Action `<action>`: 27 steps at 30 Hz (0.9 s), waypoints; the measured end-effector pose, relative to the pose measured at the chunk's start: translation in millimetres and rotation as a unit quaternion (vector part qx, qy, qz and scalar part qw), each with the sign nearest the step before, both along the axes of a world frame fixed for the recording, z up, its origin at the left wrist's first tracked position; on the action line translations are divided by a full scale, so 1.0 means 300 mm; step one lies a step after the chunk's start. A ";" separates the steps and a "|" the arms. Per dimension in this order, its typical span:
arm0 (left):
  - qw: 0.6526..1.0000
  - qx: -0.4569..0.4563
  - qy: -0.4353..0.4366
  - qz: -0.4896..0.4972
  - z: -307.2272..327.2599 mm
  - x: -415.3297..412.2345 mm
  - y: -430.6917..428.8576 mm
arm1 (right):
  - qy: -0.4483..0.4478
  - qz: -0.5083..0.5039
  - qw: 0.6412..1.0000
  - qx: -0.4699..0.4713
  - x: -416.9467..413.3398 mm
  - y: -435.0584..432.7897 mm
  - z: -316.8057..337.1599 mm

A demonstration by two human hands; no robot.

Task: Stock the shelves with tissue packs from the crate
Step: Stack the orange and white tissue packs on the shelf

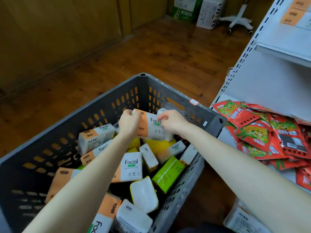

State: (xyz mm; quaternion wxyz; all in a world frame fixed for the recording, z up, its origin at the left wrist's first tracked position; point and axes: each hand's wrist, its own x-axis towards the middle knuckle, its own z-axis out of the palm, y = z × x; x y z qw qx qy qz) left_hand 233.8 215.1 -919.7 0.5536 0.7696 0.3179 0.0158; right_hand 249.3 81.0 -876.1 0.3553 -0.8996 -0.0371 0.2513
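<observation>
A dark grey slotted crate [170, 89] stands on the wooden floor and holds several tissue packs, white-and-orange "Facial" ones [132, 167], a green one [168, 175] and yellow ones. Over the crate's far corner, a white-and-orange tissue pack [151, 127] is lifted between both hands. My left hand [128, 122] grips its left end, fingers curled over the top. My right hand [171, 121] pinches its right end. A second white pack shows partly behind my right hand.
White metal shelving [272, 84] rises on the right. Its lower shelf carries a heap of red snack bags [272, 132]. Cardboard boxes [200, 10] and a white wheeled stand base [239, 22] sit on the floor at the back. A plastic-wrapped bundle [242, 217] lies at bottom right.
</observation>
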 end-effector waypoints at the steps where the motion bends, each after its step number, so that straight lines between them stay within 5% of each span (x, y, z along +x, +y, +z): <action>1: 0.999 -0.028 -0.020 0.021 0.034 0.002 -0.003 | -0.037 -0.022 0.999 0.006 0.004 -0.018 0.018; 10: 0.976 -0.172 -0.133 0.023 0.373 0.006 -0.231 | -0.126 -0.142 0.962 0.195 -0.010 -0.262 0.225; 18: 0.955 -0.218 -0.197 -0.028 0.537 -0.042 -0.621 | -0.303 -0.268 0.871 0.277 -0.099 -0.645 0.372; 27: 0.927 -0.219 -0.240 -0.185 0.631 -0.081 -1.125 | -0.391 -0.382 0.780 0.306 -0.222 -1.142 0.485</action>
